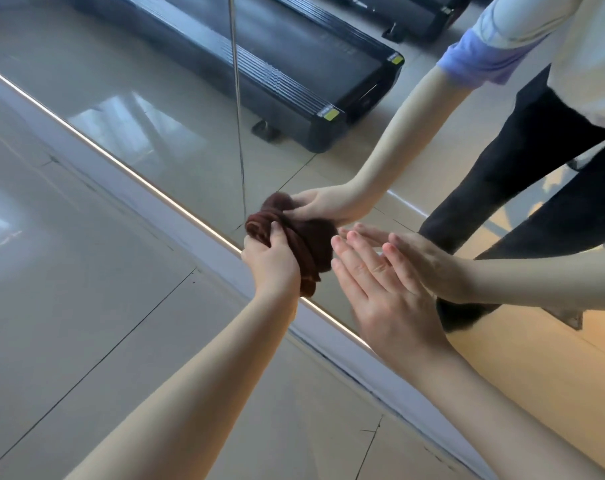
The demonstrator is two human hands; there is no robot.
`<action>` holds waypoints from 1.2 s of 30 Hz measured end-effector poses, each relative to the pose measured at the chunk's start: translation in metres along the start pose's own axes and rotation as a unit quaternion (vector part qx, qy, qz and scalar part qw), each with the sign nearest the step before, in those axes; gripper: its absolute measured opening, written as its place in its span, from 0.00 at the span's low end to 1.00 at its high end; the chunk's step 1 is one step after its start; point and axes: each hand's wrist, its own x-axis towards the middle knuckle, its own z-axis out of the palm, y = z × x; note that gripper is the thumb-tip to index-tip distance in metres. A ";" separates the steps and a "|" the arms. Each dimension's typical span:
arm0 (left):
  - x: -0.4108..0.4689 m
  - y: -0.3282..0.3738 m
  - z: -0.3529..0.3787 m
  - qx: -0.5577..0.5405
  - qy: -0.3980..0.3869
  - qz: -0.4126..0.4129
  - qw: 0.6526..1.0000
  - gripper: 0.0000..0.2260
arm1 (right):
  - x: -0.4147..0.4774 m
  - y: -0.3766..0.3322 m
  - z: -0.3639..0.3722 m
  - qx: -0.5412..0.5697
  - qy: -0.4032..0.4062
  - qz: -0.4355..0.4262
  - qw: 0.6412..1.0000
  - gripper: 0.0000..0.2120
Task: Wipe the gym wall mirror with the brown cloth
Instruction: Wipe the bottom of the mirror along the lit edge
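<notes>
The wall mirror (162,109) fills the upper half of the head view, its lower edge running diagonally from upper left to lower right. My left hand (271,263) grips a bunched brown cloth (308,247) and holds it against the glass just above that lower edge. My right hand (380,289) lies flat with straight fingers against the mirror, right of the cloth. Both hands and the cloth show again as reflections in the glass.
A vertical seam (238,109) between mirror panels ends near the cloth. Reflected in the glass are black treadmills (294,74) and a person's dark trousers. A pale baseboard strip (197,223) runs under the mirror, and glossy tiled floor (96,323) lies below.
</notes>
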 end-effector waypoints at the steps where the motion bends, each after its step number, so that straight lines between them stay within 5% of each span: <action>1: 0.009 0.000 0.000 -0.005 0.010 -0.012 1.000 0.12 | 0.001 -0.002 0.002 -0.007 -0.001 0.001 1.000 0.21; 6: 0.042 0.007 -0.003 -0.022 0.067 -0.121 0.990 0.17 | 0.004 -0.009 0.011 -0.007 0.001 0.014 1.000 0.21; 12: -0.006 0.013 0.000 0.001 0.017 0.143 0.990 0.05 | 0.003 -0.007 0.011 -0.036 -0.009 -0.003 0.999 0.22; 14: 0.007 0.013 0.003 -0.009 0.044 0.108 0.993 0.02 | 0.003 -0.008 0.011 -0.037 -0.006 -0.001 0.999 0.22; 18: 0.044 0.013 -0.003 -0.038 0.076 -0.054 0.995 0.16 | 0.005 -0.007 0.012 -0.023 -0.008 0.000 1.000 0.21; 24: 0.000 0.003 0.007 -0.025 0.021 0.086 0.996 0.11 | 0.006 -0.008 0.013 -0.028 -0.007 -0.003 1.000 0.21; 31: 0.058 0.019 0.001 -0.052 0.111 -0.029 0.992 0.14 | 0.009 -0.010 0.015 -0.044 -0.016 -0.007 0.999 0.23; 36: 0.041 0.013 -0.003 -0.055 0.072 0.053 0.994 0.14 | 0.025 -0.019 0.020 -0.040 0.006 0.007 0.999 0.24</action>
